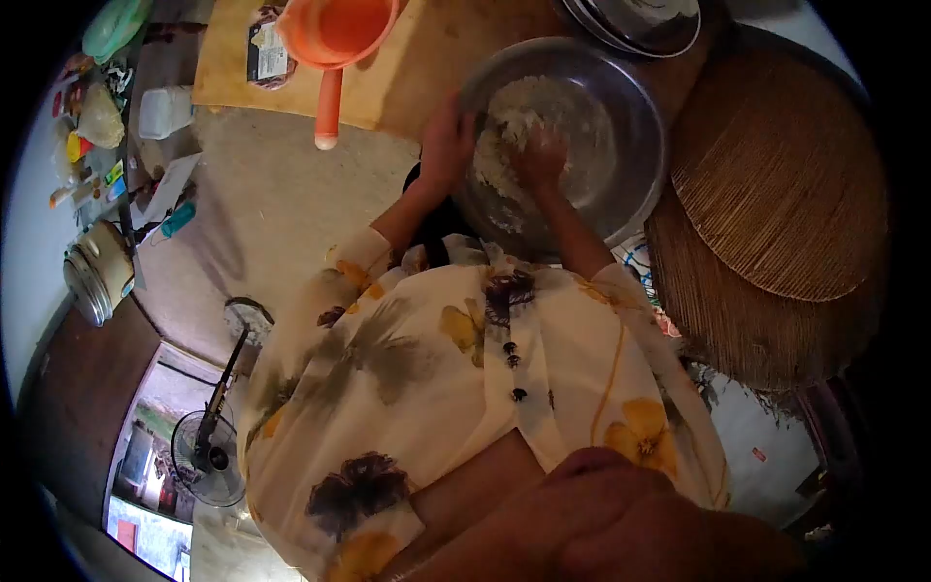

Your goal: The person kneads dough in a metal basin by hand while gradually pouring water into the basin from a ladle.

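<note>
A wide metal basin holds pale, crumbly dough or flour, mostly in its left part. My left hand is at the basin's left rim, its fingers wrapped over the edge. Inside the basin, my right hand is down in the pale mixture, with its fingertips partly hidden in it. Some of the mixture clings around those fingers.
An orange dipper lies on the wooden table, beside a labelled packet. Metal bowls are behind the basin. Round woven mats are at the right; a fan stands lower left.
</note>
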Demonstrator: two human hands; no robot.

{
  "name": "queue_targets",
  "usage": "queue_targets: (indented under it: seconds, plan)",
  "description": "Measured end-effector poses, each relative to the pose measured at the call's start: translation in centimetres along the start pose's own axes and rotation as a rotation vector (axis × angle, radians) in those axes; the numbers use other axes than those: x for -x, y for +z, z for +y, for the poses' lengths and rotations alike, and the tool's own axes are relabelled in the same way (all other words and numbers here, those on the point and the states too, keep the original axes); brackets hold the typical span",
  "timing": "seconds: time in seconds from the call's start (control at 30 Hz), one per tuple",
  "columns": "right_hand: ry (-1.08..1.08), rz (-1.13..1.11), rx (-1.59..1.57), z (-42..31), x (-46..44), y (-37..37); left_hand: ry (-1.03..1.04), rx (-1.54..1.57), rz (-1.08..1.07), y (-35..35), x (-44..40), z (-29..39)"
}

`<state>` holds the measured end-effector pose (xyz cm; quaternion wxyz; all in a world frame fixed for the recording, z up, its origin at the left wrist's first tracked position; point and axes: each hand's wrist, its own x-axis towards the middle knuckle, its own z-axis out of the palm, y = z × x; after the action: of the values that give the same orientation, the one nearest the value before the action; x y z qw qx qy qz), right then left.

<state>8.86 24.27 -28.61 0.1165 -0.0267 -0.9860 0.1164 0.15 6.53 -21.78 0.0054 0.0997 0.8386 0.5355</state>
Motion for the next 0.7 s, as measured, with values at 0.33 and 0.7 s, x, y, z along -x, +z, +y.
queue_targets:
  seconds: [0.33, 0.7]
  plan:
    - [0.537, -0.567, -0.091, 1.7, -6.6, -0.8, -0.12, 0.047, -0.025, 0.2, 0.8, -0.5]
    - [0.048, -0.128, -0.01, -2.1, 1.6, -2.6, -0.217, 0.064, -0.09, -0.4, 0.3, 1.5]
